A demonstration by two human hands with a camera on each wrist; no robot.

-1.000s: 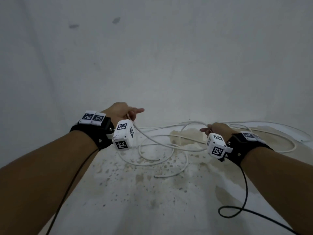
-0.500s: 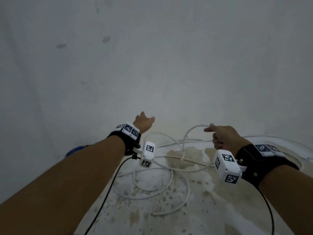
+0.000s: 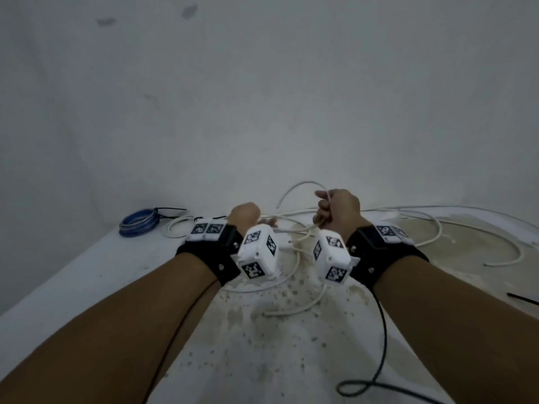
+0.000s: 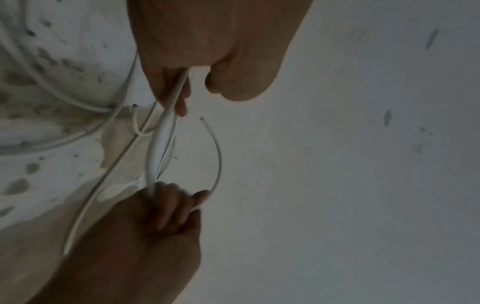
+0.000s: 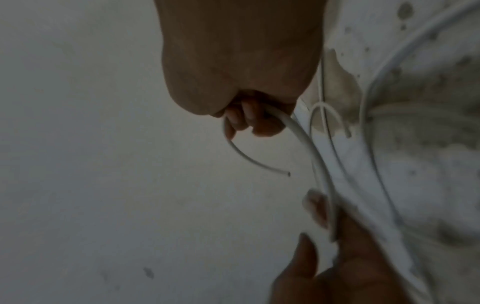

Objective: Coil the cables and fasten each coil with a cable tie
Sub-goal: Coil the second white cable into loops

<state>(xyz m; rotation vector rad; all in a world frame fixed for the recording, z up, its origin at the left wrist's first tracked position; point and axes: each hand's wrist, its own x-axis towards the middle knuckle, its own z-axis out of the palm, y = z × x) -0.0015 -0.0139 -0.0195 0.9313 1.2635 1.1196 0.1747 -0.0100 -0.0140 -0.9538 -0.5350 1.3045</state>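
Here the right hand (image 3: pixel 338 211) clamps its grip near the free end of the white cable (image 3: pixel 466 217), the left hand (image 3: pixel 245 215) pinches the same strand just beside it, the slack trailing rightward over the worktop (image 3: pixel 87 272).

Dim, flat, grey light throughout; both wrist views are soft, grainy and motion-blurred, with bent edges.

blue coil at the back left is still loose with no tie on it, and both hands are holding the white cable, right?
Not quite. The blue coil already has a black cable tie fastened round it, its tail sticking out, as the head view shows. The rest stands: the left hand and right hand both hold the white cable.
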